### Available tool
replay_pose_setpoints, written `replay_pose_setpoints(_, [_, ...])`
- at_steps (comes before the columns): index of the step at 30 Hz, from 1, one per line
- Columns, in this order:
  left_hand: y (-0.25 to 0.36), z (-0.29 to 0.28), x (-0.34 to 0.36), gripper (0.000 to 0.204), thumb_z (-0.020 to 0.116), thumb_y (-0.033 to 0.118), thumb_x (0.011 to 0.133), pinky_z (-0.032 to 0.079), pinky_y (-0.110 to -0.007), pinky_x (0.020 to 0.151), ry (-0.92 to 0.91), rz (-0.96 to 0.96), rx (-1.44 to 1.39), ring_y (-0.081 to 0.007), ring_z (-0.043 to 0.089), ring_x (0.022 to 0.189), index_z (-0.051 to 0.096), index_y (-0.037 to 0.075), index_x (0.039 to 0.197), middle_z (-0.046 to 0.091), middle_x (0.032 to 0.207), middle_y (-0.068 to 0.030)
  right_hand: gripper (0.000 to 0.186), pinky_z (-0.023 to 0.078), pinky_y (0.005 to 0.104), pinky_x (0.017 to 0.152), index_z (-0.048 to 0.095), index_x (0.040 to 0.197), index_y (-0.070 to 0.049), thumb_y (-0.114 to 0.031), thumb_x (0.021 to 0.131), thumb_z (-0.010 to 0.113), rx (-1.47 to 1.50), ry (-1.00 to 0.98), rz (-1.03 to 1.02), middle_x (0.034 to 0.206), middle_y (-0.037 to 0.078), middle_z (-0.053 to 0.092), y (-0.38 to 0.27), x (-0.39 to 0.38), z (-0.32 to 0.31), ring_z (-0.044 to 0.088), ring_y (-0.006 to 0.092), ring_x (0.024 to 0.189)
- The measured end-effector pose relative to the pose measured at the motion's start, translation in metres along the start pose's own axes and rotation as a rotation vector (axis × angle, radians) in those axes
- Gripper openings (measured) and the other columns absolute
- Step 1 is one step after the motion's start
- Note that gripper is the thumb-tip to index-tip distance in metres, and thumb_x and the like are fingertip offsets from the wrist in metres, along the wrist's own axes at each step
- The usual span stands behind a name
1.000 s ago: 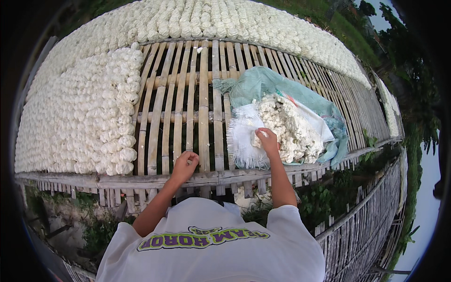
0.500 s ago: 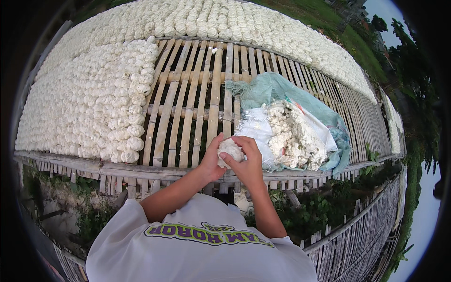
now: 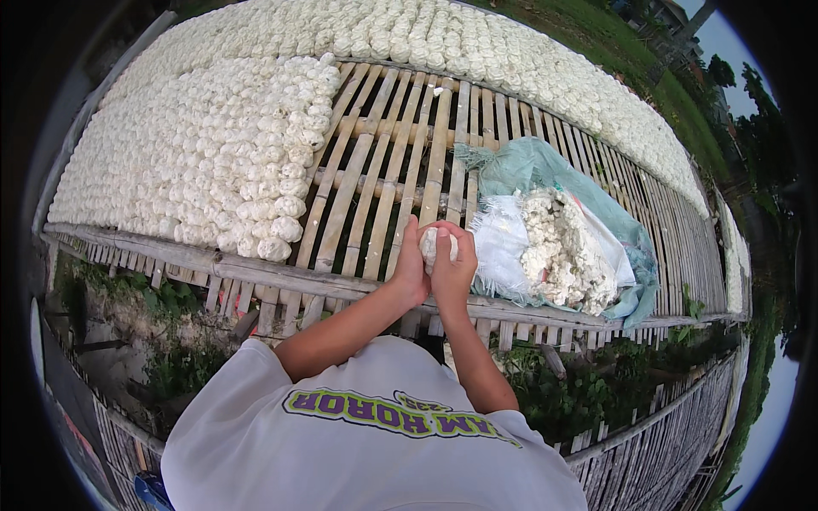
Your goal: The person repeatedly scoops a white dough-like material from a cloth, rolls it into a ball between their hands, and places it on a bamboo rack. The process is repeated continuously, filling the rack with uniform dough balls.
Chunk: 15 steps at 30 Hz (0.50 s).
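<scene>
Between my two cupped hands is a rounded lump of white, doughy-looking mass (image 3: 432, 244), held just above the near edge of a bamboo-slat rack. My left hand (image 3: 410, 274) wraps it from the left, palm inward. From the other side my right hand (image 3: 455, 262) closes over it, its thumb lying across the front. Fingers hide much of the lump. To the right of my hands, a loose heap of the same white crumbly mass (image 3: 558, 255) lies on a white woven sack (image 3: 501, 247) and a green woven sack (image 3: 545, 163).
Packed rows of white lumps (image 3: 196, 162) cover the rack's left part, and another band (image 3: 477, 43) runs along its far side. Gaps show between the bare bamboo slats (image 3: 388, 179). A bamboo pole (image 3: 196, 261) forms the near edge. A second bamboo structure (image 3: 656, 417) stands lower right.
My hands have closed more tightly round the white lump, so less of it shows. The whole scene has shifted to the right in view, and the lump stays in my hands.
</scene>
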<state>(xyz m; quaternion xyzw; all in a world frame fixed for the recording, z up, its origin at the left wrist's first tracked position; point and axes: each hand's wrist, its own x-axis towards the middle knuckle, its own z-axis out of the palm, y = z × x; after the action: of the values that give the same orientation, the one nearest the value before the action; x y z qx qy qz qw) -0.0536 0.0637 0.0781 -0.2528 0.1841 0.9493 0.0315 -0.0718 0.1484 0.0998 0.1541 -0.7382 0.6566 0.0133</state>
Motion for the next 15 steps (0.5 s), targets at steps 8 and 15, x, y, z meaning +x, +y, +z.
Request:
replay_pose_setpoints(8, [0.032,-0.003,-0.03,0.083,0.026,0.08,0.105,0.05,-0.042,0.11,-0.125,-0.22,0.15,-0.026,0.066,0.126,0.06,0.013,0.14,0.067,0.138,-0.0092,0.05,0.055,0.0397,0.094,0.073,0.125,-0.002,-0.014,0.079,0.087,-0.229,-0.204,-0.399,0.122,0.018,0.07,-0.019,-0.001,-0.01,0.07,0.0295,0.107])
replay_pose_setpoints(15, [0.033,0.005,-0.047,0.077,0.028,0.076,0.106,0.053,-0.045,0.104,-0.048,0.093,0.092,-0.0283,0.068,0.117,0.06,0.012,0.135,0.069,0.13,-0.0133,0.035,0.053,0.0376,0.098,0.072,0.123,0.0,-0.014,0.092,0.079,-0.104,-0.121,-0.316,0.118,0.016,0.072,-0.024,-0.02,0.018,0.069,0.0253,0.107])
